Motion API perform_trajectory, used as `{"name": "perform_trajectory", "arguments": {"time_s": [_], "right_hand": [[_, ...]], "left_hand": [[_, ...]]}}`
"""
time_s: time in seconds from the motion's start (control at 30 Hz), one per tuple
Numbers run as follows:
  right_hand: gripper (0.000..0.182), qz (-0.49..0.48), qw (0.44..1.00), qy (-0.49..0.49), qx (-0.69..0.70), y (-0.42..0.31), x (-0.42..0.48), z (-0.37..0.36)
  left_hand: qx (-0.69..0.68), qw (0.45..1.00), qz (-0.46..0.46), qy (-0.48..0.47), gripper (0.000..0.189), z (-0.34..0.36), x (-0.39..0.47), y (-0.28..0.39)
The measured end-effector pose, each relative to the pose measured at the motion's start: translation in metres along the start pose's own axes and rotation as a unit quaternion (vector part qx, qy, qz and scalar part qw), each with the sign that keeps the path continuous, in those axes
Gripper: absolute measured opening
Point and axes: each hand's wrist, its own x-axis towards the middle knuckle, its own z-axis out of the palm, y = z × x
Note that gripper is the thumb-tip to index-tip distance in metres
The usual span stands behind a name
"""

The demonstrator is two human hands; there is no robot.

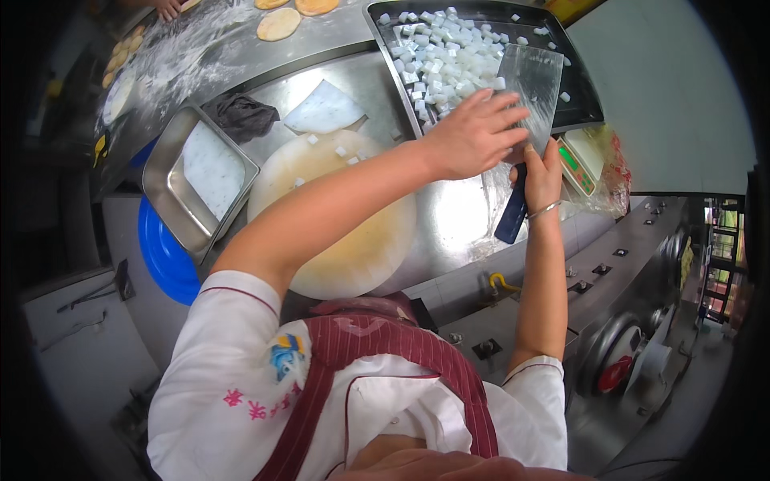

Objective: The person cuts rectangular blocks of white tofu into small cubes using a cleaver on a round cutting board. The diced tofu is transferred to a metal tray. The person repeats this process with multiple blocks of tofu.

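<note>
My right hand (543,174) grips a cleaver (532,81) by its dark blue handle. The broad blade, wet and streaked, is raised over the right part of a black baking tray (580,96). My left hand (481,135) reaches across with its fingers spread, the fingertips at the blade's left side; whether they touch it I cannot tell. Small white jelly-like cubes (448,54) lie heaped in the tray, with several scattered at its right. Below my left forearm is a round cutting board (361,246), wet and yellowish, with a few cubes (341,151) on it.
A speckled white slab (325,108) lies behind the board beside a dark cloth (240,114). Left stands a steel pan (159,162) holding another slab (213,168), above a blue basin (159,252). A digital scale (580,162) sits right. Another person's hand (168,8) is over the floured table (198,54).
</note>
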Motion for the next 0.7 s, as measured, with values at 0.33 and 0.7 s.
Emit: {"name": "perform_trajectory", "arguments": {"time_s": [0.33,0.7], "right_hand": [[0.009,0.037,0.999,0.014,0.032,-0.009,-0.117,-0.019],[0.027,-0.075,0.873,-0.214,-0.433,0.063,-0.148,0.057]], "left_hand": [[0.088,0.992,-0.042,0.082,0.021,-0.014,-0.014,-0.092],[0.106,0.946,-0.200,-0.231,0.043,-0.065,-0.221,-0.072]]}}
